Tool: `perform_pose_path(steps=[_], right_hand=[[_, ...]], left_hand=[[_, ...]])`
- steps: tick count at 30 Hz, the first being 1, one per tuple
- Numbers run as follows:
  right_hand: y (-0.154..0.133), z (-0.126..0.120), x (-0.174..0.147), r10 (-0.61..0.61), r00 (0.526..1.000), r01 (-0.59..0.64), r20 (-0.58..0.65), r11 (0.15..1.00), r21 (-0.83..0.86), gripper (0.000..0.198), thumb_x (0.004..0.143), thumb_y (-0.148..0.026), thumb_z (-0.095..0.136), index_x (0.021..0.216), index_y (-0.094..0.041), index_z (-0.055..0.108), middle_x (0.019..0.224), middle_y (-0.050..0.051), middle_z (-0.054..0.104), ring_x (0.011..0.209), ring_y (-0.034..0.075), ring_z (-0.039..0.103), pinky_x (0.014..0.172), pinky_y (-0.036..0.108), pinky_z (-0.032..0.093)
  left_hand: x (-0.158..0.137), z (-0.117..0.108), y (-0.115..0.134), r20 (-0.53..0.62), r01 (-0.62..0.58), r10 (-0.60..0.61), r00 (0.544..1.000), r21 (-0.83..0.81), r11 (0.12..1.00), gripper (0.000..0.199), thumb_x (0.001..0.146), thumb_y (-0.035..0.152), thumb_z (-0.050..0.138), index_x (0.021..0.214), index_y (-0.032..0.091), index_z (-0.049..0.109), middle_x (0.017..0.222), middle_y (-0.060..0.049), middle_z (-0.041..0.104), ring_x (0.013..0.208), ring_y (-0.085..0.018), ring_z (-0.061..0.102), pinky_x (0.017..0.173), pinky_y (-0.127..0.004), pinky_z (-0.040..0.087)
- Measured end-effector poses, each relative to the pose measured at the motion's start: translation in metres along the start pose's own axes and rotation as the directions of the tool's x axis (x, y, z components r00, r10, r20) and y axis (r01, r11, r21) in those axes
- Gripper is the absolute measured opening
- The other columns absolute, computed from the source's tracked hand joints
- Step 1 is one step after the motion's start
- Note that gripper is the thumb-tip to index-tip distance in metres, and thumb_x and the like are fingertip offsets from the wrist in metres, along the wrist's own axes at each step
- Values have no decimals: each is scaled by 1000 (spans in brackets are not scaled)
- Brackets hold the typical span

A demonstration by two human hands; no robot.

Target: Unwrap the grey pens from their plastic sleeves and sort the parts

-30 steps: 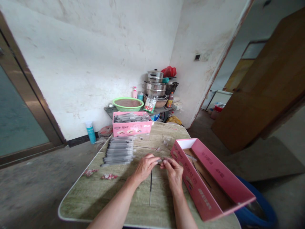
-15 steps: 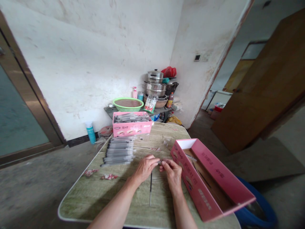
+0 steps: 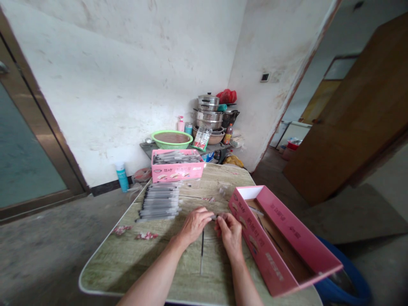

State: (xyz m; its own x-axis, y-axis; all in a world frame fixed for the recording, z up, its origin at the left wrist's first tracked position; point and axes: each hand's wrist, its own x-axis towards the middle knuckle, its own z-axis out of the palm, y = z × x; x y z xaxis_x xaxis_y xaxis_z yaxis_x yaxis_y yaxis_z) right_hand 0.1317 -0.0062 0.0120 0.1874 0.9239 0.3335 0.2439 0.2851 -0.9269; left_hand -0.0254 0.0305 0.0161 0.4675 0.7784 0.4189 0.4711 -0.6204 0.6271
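Observation:
Over the middle of the table, my left hand pinches a small grey piece that looks like part of a pen. My right hand meets it from the other side, its fingertips closed together at the piece's end. What lies inside the right fingertips is hidden. To the left of my hands, several grey, translucent pens lie side by side in a stack. Behind them stands a pink box filled with more pens. A longer pink box, close to my right hand, holds a few thin pieces on its brown bottom.
The wood-patterned table has a white edge. Beyond it, a green basin and stacked steel pots stand against the wall. A blue spray can is on the floor at left, and a blue tub sits below the table at right.
My right hand's fingers have curled in more tightly and turned slightly at the small piece. My left hand stays almost in place. The boxes and pens are as before.

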Motion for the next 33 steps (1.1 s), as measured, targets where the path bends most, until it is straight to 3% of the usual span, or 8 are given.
perform_pose_path(steps=[4, 9, 13, 19, 24, 29, 33], right_hand=[[0, 0, 0, -17, 998, 12, -65, 997, -72, 41, 86, -47, 54, 57, -18, 51, 47, -3, 50, 46, 11, 45, 47, 21, 34], [1, -1, 0, 15, 1000, -16, 5, 1000, 17, 32, 87, -46, 53, 75, -17, 60, 54, -2, 57, 44, 11, 47, 43, 21, 34], [3, -1, 0, -9, 999, 8, -42, 1000, -21, 37, 86, -44, 55, 59, -18, 54, 47, -3, 51, 42, 10, 44, 42, 20, 33], [3, 0, 0, 51, 999, -51, 8, 998, 38, 34, 86, -49, 53, 74, -17, 60, 53, -2, 58, 42, 12, 46, 41, 21, 33], [3, 0, 1, 26, 999, -28, -48, 999, -26, 39, 87, -46, 52, 61, -18, 54, 46, -4, 52, 41, 11, 45, 43, 21, 34], [6, 0, 1, 20, 1000, -20, 5, 1000, 22, 31, 87, -44, 54, 72, -17, 59, 52, -3, 57, 43, 11, 47, 43, 21, 34], [7, 1, 1, 15, 999, -16, -38, 1000, -25, 38, 87, -44, 54, 58, -18, 52, 45, -4, 51, 41, 10, 45, 43, 21, 34]], left_hand=[[0, 1, 0, 0, -6, 6, 1000, 0, 1000, 31, 94, 31, 39, 101, 22, 68, 86, -3, 60, 83, -16, 56, 77, -25, 43], [0, 0, 0, 0, 5, -5, 1000, 13, 1000, 31, 94, 32, 39, 102, 22, 68, 86, -3, 60, 83, -16, 56, 76, -26, 42], [0, -1, 1, 11, -6, 6, 1000, 25, 1000, 31, 94, 32, 39, 98, 22, 68, 84, -3, 60, 81, -16, 55, 75, -26, 42], [0, 0, 0, 6, -2, 1, 1000, 18, 1000, 32, 94, 32, 38, 101, 22, 68, 84, -3, 60, 81, -16, 56, 75, -26, 42], [0, -1, 1, 15, -7, 6, 1000, 24, 1000, 32, 94, 32, 39, 99, 22, 68, 84, -3, 60, 81, -16, 56, 74, -25, 42], [0, -1, 2, 14, 3, -3, 1000, 33, 999, 33, 94, 33, 38, 95, 22, 69, 83, -3, 60, 79, -16, 56, 73, -25, 42], [0, -1, 2, 19, -12, 11, 1000, 37, 999, 33, 95, 33, 37, 92, 21, 68, 81, -2, 58, 78, -16, 55, 72, -25, 41]])
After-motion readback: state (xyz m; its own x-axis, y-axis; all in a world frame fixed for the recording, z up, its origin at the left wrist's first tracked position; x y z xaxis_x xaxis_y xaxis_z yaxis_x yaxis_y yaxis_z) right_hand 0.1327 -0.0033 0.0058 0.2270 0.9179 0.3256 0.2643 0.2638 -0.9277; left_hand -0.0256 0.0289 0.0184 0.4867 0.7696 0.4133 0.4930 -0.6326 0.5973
